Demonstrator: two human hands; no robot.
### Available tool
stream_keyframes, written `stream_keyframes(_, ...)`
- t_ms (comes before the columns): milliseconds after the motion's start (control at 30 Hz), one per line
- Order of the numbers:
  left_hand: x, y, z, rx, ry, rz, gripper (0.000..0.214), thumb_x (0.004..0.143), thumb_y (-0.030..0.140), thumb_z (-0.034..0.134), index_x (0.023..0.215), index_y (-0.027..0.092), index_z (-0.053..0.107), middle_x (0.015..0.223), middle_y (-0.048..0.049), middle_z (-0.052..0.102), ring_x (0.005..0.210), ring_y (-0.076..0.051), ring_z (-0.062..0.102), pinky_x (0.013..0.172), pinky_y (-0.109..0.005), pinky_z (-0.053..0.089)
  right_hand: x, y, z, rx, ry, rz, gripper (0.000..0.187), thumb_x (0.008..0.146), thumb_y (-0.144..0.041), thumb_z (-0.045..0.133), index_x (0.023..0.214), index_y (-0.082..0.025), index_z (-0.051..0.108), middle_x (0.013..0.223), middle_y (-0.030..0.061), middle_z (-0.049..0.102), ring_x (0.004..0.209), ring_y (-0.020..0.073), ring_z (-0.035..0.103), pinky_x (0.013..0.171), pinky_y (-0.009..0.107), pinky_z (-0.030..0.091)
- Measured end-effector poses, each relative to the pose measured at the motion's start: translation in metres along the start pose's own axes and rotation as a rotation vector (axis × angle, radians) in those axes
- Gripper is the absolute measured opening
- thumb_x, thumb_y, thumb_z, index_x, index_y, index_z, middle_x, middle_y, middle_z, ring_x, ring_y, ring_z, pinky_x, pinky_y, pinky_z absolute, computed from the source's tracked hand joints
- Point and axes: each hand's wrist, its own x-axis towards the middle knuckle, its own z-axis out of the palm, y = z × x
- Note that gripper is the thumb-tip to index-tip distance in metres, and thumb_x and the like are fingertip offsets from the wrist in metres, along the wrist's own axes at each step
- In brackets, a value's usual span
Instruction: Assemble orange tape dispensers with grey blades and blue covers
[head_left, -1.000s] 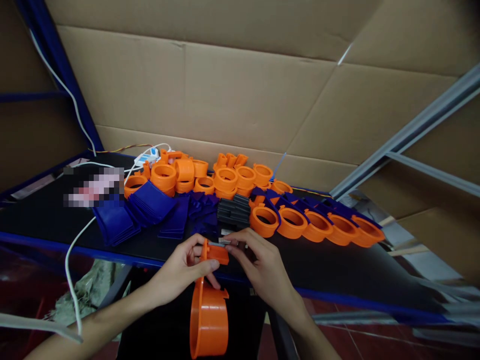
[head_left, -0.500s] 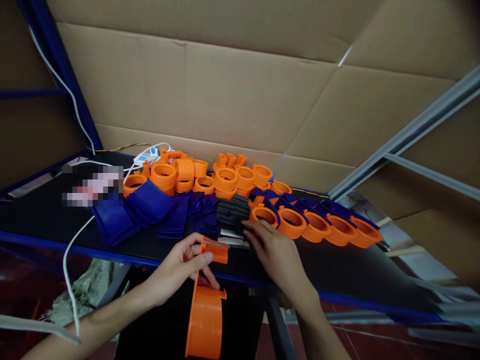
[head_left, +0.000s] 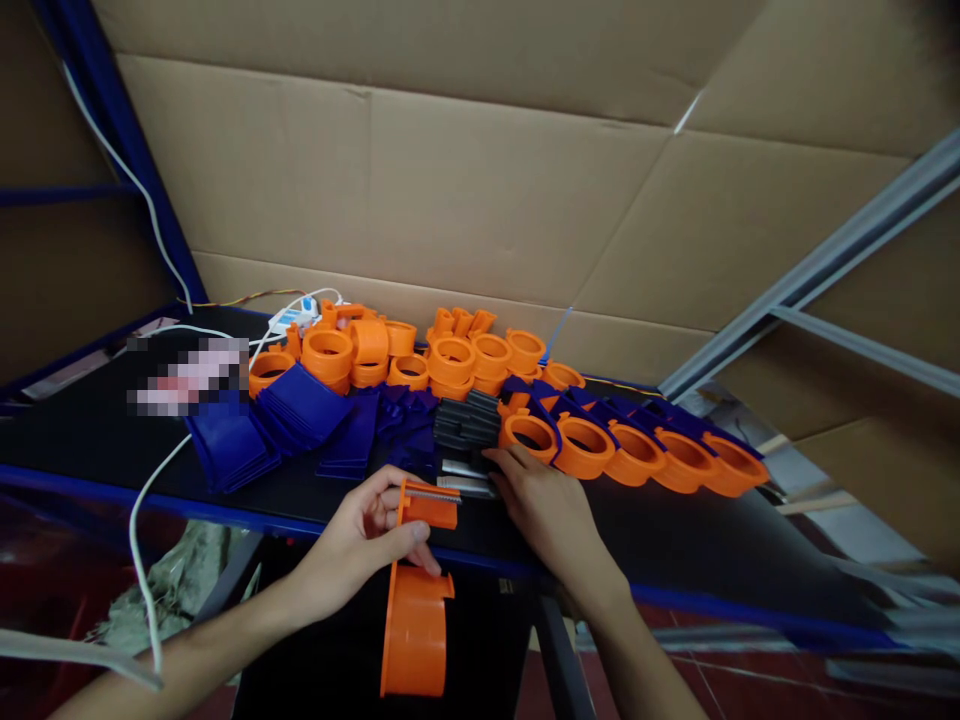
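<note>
Holding the orange piece (head_left: 414,592) in the left hand (head_left: 367,545), with the grip closed around its upper part (head_left: 433,516) near a toothed blade (head_left: 433,495), and with its ring end (head_left: 415,640) below the near edge of the desk (head_left: 660,540). Holding the right hand (head_left: 546,505) low at the desk, beside metal pieces (head_left: 465,485) (impossible to tell how far open, or whether pinching one), near black parts (head_left: 466,422).

A workshop: many orange rings (head_left: 451,363) and piled blue sheets (head_left: 304,402) crowd the black worktop (head_left: 675,545) beyond the fingers (head_left: 517,468), cardboard panels (head_left: 495,190) behind, and, farther left, apparently a power strip (head_left: 294,315)
</note>
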Motion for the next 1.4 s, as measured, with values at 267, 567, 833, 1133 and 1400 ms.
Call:
stream_keyframes(267,0.002,-0.008,-0.003,-0.028,0.122,0.001,0.028,0.096,0.038,0.057,0.113,0.017,0.051,0.074,-0.009,0.077,0.067,-0.02,0.075,0.068,-0.029,0.055,-0.013,0.001,-0.021,0.425,0.468,-0.254,0.022,0.09,-0.014,0.066,0.11,-0.021,0.064,0.108,0.0061,0.071,0.097,0.019,0.068,0.084,0.032,0.055)
stream_keyframes(567,0.001,-0.01,0.004,-0.077,0.079,-0.022,0.032,0.09,0.035,0.067,0.113,0.021,0.05,0.084,-0.0062,0.077,0.071,-0.022,0.076,0.071,-0.033,0.057,-0.015,-0.031,-0.043,0.521,0.421,-0.458,0.027,0.086,-0.008,0.069,0.11,-0.021,0.069,0.105,0.0067,0.072,0.099,0.02,0.064,0.086,0.036,0.055)
stream_keyframes(833,0.001,-0.01,0.005,-0.077,0.047,-0.028,0.031,0.089,0.032,0.068,0.113,0.02,0.054,0.083,-0.0041,0.076,0.072,-0.02,0.076,0.073,-0.031,0.057,-0.025,-0.059,-0.018,0.64,0.508,-0.249,0.029,0.09,-0.012,0.065,0.116,-0.023,0.07,0.097,0.0081,0.066,0.086,0.017,0.065,0.073,0.03,0.057)
stream_keyframes(1133,0.003,-0.004,-0.001,-0.008,0.126,-0.021,0.035,0.091,0.039,0.062,0.115,0.014,0.062,0.067,-0.006,0.075,0.062,-0.023,0.073,0.064,-0.032,0.056,-0.028,-0.071,-0.019,0.658,0.541,-0.352,0.036,0.089,-0.003,0.059,0.12,-0.02,0.063,0.115,0.0115,0.068,0.115,0.0229,0.063,0.096,0.041,0.057)
stream_keyframes(1400,0.001,-0.004,-0.001,-0.043,0.222,0.018,0.038,0.089,0.038,0.066,0.118,0.015,0.065,0.061,-0.0031,0.072,0.057,-0.02,0.069,0.064,-0.03,0.053,-0.029,-0.067,-0.03,0.653,0.451,-0.503,0.036,0.091,-0.006,0.052,0.123,-0.018,0.062,0.117,0.0101,0.071,0.122,0.0239,0.061,0.099,0.042,0.055)
